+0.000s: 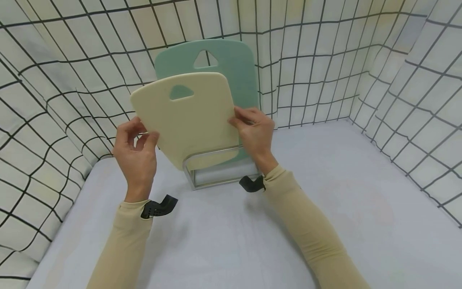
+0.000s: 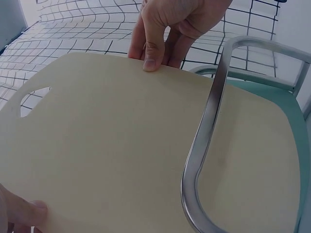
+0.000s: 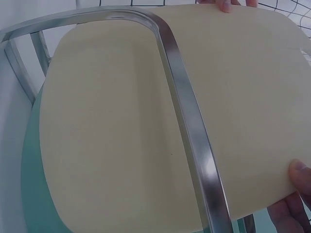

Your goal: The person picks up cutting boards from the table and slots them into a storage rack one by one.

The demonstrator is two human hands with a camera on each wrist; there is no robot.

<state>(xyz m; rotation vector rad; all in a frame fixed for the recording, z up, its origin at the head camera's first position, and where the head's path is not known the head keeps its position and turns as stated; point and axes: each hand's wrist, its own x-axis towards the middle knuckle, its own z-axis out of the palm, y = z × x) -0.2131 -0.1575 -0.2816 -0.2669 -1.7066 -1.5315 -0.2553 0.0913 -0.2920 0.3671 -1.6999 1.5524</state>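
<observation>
A cream cutting board (image 1: 187,120) leans tilted, its lower part behind the front bar of a metal rack (image 1: 216,151). My left hand (image 1: 135,152) pinches the board's left edge, thumb on the front face. On the opposite edge, my right hand (image 1: 255,132) pinches it with the thumb in front and fingers behind. A larger green cutting board (image 1: 242,76) stands upright behind the cream one. In the left wrist view, the rack's bar (image 2: 206,126) crosses the cream board's face. The right wrist view has my right thumb (image 3: 300,174) flat on the board near its edge.
A white tabletop (image 1: 361,192) lies under the rack. Cloth with a black grid pattern (image 1: 317,64) rises behind and on both sides of it. Each wrist wears a black camera mount (image 1: 159,206).
</observation>
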